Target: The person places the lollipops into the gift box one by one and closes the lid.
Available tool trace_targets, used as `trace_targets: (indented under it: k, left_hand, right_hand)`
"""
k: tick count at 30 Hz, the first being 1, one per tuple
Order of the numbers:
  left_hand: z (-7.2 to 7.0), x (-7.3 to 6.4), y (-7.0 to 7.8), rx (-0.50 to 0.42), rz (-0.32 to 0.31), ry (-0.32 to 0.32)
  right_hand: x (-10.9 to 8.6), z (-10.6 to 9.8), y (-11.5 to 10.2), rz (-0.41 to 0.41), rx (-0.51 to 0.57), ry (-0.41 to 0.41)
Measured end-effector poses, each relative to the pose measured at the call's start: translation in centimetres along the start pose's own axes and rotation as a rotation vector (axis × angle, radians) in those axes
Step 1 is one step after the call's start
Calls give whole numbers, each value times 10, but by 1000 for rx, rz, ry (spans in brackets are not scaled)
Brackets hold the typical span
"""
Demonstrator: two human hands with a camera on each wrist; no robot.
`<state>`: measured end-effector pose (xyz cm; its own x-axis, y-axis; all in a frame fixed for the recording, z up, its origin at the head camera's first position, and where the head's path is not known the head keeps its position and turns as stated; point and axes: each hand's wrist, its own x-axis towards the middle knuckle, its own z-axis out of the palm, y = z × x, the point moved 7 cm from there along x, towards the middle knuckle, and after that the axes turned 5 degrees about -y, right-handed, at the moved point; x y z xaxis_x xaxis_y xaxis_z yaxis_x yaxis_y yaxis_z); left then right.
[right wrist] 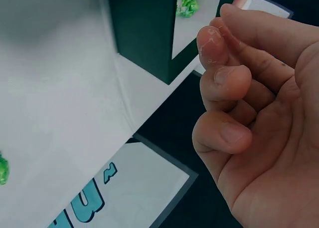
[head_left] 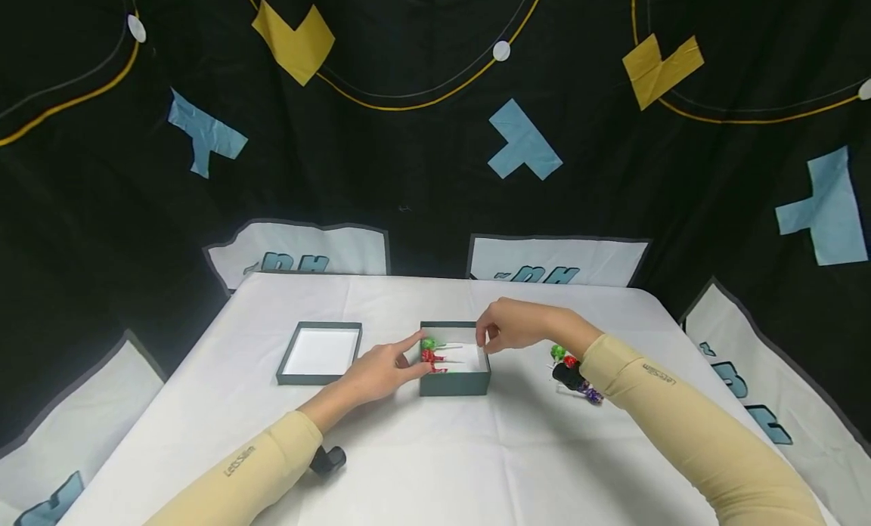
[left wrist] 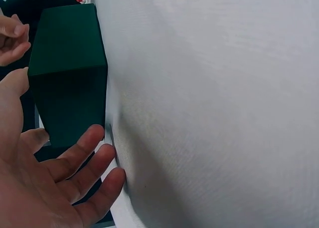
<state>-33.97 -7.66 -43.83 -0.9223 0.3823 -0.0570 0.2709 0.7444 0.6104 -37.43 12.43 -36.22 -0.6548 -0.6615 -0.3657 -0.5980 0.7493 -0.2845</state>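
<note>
"LetsSlim" stands on the left sleeve (head_left: 234, 477) and the right sleeve (head_left: 680, 405); blue letters resembling "nH" mark both white back panels (head_left: 558, 252).

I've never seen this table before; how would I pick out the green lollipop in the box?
On the white-covered table, find the dark green box between the left hand and right hand. Look inside along its left side: the green lollipop lies farthest back, set apart by its colour from the red lollipops beside it.
</note>
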Motion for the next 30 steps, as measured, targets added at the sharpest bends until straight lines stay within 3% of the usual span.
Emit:
trace_targets:
  k: [17,30]
  left_hand:
    - [2,3,-2,10,2,-13]
    - [3,2,-3,1,-1,0]
  right_hand:
    - [-41,7,28,44,37,50]
    - [-64,26,49,32,115,79]
